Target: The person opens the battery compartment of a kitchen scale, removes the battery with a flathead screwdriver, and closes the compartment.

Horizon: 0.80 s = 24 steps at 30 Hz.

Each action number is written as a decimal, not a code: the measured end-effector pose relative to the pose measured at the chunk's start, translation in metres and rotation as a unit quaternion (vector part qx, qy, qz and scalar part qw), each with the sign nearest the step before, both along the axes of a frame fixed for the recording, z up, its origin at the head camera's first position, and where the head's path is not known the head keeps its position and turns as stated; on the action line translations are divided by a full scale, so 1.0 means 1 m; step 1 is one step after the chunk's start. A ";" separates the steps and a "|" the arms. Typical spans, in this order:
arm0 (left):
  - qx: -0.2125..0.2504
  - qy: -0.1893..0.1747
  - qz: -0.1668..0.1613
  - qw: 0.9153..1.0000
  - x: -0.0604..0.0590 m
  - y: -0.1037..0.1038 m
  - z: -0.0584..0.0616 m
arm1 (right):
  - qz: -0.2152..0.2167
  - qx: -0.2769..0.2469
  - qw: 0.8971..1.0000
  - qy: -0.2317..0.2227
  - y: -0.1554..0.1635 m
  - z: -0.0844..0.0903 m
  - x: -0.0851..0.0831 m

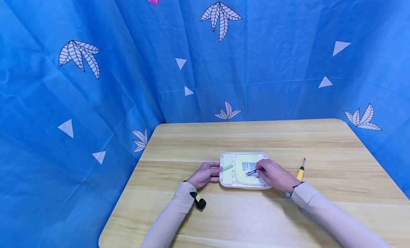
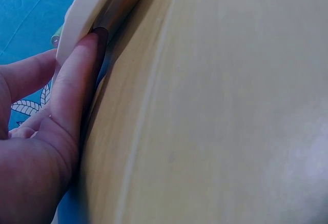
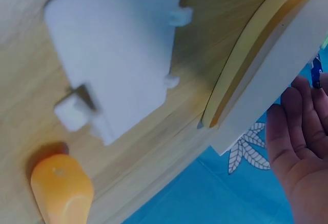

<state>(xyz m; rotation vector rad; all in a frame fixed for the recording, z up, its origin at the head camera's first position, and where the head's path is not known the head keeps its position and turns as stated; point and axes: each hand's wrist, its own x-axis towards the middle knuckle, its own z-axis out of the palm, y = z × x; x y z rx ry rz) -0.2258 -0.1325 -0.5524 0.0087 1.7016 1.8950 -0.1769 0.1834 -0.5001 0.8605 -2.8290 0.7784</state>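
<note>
A white plastic device with rounded corners lies on the table, a printed label and a small battery recess showing on its upper side. My left hand grips its left edge; in the left wrist view one finger reaches under the rim and another lies on top. A green battery rests on the device near those fingertips. My right hand pinches a blue battery, held slantwise over the recess. The blue battery's dark end shows by the fingers in the right wrist view.
A yellow-handled screwdriver lies right of the device, tip pointing away. Beneath my right wrist lies a white battery cover with small tabs. A black object with a yellow mark is by my left wrist. Blue patterned cloth hangs behind the table.
</note>
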 end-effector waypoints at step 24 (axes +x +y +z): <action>0.002 0.000 0.002 1.000 -0.001 0.000 0.000 | -0.001 -0.023 1.000 -0.015 0.007 0.011 0.001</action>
